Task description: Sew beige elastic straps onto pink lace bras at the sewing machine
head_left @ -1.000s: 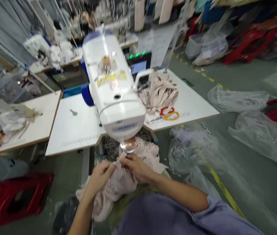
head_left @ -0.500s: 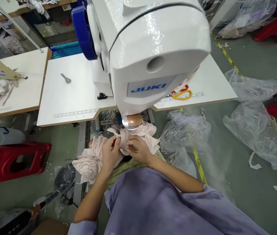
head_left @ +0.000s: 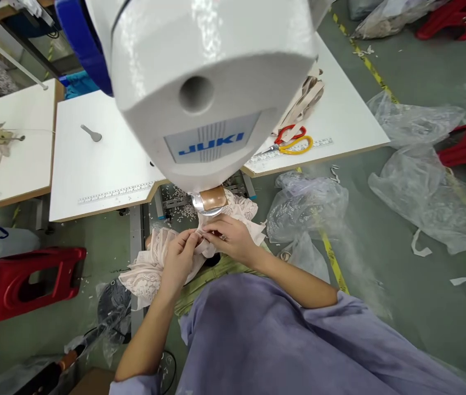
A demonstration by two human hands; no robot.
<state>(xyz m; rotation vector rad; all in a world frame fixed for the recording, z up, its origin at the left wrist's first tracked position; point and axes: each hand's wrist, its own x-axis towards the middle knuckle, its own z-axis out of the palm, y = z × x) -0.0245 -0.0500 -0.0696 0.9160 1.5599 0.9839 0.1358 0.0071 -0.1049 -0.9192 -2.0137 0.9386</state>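
Note:
A white JUKI sewing machine (head_left: 200, 82) fills the upper middle, its head looming close over my hands. Under its lower end lies a pale pink lace garment (head_left: 151, 263). My left hand (head_left: 181, 258) is closed, pinching the lace at its left side. My right hand (head_left: 233, 238) is also closed, pinching the same fabric just below the machine's copper-coloured foot part (head_left: 210, 200). The two hands almost touch. My purple sleeves show at the bottom.
White work tables (head_left: 93, 170) stand left and right of the machine. Red and yellow scissors (head_left: 293, 141) lie on the right table beside beige straps (head_left: 305, 101). Clear plastic bags (head_left: 422, 181) litter the green floor. A red stool (head_left: 23, 280) stands at left.
The view has moved closer and lower towards the machine head. My hands stayed on the lace under the machine, drawing slightly nearer together.

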